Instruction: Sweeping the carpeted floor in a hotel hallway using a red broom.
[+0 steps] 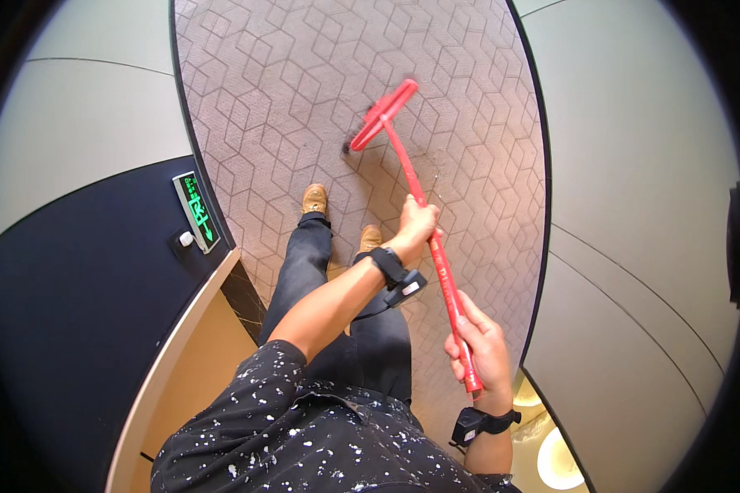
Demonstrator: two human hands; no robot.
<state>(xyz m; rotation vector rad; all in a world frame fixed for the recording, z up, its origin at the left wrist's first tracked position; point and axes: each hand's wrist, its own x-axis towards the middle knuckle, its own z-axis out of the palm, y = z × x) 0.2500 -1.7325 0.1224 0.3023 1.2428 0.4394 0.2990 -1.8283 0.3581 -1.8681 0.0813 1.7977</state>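
Both hands hold a red broom point(445, 277) with a long handle. My left hand point(417, 225) wraps around the middle of the handle. Closer to my body, my right hand point(482, 345) grips the handle near its end. The broom's head point(385, 116) is slanted over the patterned carpet point(271, 123) ahead of my feet, and its bristles are blurred. Something dark point(346, 148) shows at the head's lower left end; I cannot tell whether it is bristle or dirt. Small white bits point(437, 177) lie on the carpet right of the handle.
Pale wall panels point(623, 185) run along the right, and a dark wall panel point(86, 277) stands on the left. A lit green exit sign point(196, 212) is mounted low there, beside a white plug point(186, 238). My tan shoes point(314, 200) stand on the carpet.
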